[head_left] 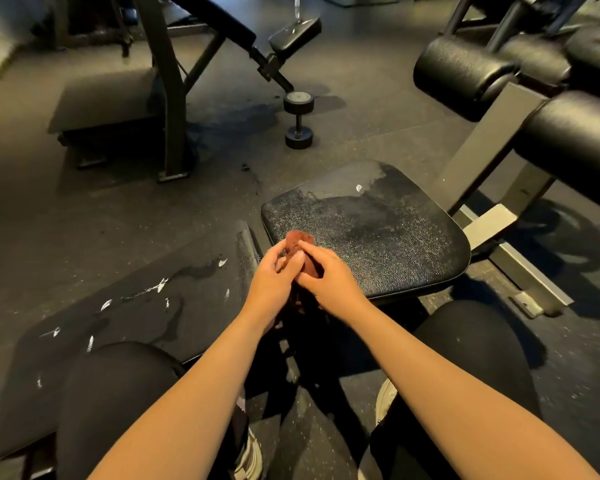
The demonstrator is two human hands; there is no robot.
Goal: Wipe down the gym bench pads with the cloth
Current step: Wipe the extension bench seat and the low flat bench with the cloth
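A small reddish-brown cloth [299, 240] is bunched between both hands, just above the gap between the two bench pads. My left hand [274, 282] grips its lower part and my right hand [326, 278] pinches it from the right side. The black seat pad [378, 230] lies ahead on the right, dusty and speckled with a smeared patch at its far end. The long black back pad [136, 313] stretches to the left, marked with white flecks and wet streaks. Most of the cloth is hidden by my fingers.
My knees in black leggings sit at the bottom of the view. A dumbbell [298, 119] stands on the rubber floor beyond the seat pad. Black roller pads [465, 74] on a grey frame rise at right. Another bench frame [170, 98] stands at the back left.
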